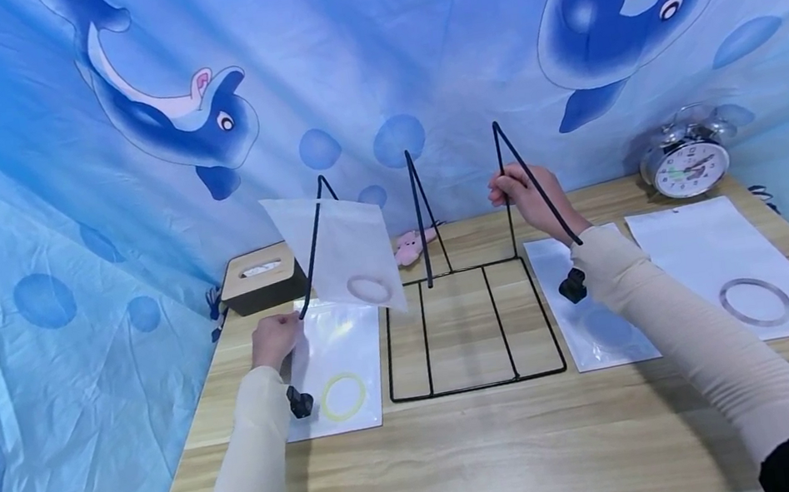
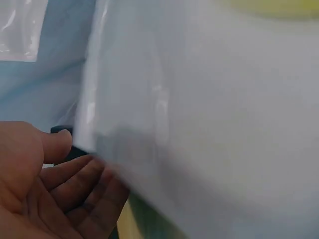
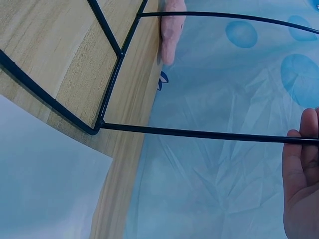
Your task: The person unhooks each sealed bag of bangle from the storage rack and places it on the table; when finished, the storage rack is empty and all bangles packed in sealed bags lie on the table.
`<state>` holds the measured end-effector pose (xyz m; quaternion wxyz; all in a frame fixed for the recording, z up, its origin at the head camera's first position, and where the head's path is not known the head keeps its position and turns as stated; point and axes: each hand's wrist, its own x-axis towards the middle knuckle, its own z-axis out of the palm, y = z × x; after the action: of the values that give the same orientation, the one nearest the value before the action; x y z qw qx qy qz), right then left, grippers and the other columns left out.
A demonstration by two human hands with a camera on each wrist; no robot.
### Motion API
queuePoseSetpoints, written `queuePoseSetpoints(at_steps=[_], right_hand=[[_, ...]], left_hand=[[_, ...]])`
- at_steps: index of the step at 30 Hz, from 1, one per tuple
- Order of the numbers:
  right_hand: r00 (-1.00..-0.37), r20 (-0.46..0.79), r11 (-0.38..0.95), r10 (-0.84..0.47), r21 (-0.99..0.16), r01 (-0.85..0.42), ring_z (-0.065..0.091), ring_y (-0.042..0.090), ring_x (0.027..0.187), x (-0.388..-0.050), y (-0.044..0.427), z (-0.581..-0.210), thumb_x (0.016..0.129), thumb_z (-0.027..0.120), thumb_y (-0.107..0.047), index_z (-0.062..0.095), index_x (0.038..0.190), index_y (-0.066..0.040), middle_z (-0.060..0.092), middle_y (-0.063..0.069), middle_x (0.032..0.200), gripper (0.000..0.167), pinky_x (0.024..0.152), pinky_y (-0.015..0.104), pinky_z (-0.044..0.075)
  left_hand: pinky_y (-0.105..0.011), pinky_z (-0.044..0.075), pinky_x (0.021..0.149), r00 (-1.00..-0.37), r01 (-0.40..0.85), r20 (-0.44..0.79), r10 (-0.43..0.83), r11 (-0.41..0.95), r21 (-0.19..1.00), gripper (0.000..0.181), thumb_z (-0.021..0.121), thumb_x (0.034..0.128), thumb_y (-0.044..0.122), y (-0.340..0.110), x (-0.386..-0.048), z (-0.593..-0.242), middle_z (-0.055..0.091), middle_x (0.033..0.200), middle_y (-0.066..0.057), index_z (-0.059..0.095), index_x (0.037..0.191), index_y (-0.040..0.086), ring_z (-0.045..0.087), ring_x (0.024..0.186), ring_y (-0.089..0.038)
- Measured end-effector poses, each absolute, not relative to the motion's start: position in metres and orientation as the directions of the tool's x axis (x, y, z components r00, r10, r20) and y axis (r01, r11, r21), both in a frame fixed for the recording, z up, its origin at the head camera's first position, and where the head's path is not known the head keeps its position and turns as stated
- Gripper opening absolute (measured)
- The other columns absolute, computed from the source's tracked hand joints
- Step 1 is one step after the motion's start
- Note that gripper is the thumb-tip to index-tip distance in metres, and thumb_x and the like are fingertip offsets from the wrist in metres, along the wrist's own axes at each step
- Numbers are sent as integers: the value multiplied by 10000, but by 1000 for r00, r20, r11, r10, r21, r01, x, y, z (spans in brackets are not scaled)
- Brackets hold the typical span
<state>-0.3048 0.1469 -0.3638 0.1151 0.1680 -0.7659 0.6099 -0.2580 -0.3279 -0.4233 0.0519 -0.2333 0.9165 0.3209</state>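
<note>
My right hand (image 1: 535,197) grips a rear upright of the black wire rack (image 1: 478,387); in the right wrist view, the fingers (image 3: 300,172) lie against the thin rod. A translucent plastic sleeve (image 1: 344,240) with a ring mark leans tilted at the rack's left divider. My left hand (image 1: 277,342) is at the left edge of a white sleeve with a yellow ring (image 1: 342,396), close to the divider's lower end. From the left wrist, the fingers (image 2: 82,184) touch that sleeve's edge from beneath, with the thumb apart from it.
A tissue box (image 1: 263,277) stands behind the left hand. A pink plush toy (image 1: 410,248) lies behind the rack. On the right are a white sleeve (image 1: 605,342), another with a grey ring (image 1: 711,235), and an alarm clock (image 1: 688,169). Blue dolphin curtains border the table.
</note>
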Motion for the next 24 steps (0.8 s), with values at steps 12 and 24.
queuePoseSetpoints(at_steps=[12, 24], right_hand=[[-925, 362, 201, -116, -903, -379, 649, 363, 949, -290, 143, -351, 1071, 489, -183, 644, 1056, 19, 661, 205, 975, 255, 846, 268, 537], [-923, 368, 201, -111, -901, -384, 671, 265, 906, -304, 146, -364, 1061, 511, -235, 657, 1065, 3, 672, 200, 985, 280, 892, 382, 536]], left_hand=[[-493, 472, 970, -931, -359, -189, -312, 696, 622, 445, 421, 1080, 320, -334, -243, -404, 634, 1245, -182, 600, 1342, 9, 585, 1148, -337], [-523, 419, 1047, -998, -5, -49, 35, 764, 645, 436, 503, 1068, 309, -323, -228, -368, 558, 1403, -177, 555, 1418, 54, 521, 1285, -356]])
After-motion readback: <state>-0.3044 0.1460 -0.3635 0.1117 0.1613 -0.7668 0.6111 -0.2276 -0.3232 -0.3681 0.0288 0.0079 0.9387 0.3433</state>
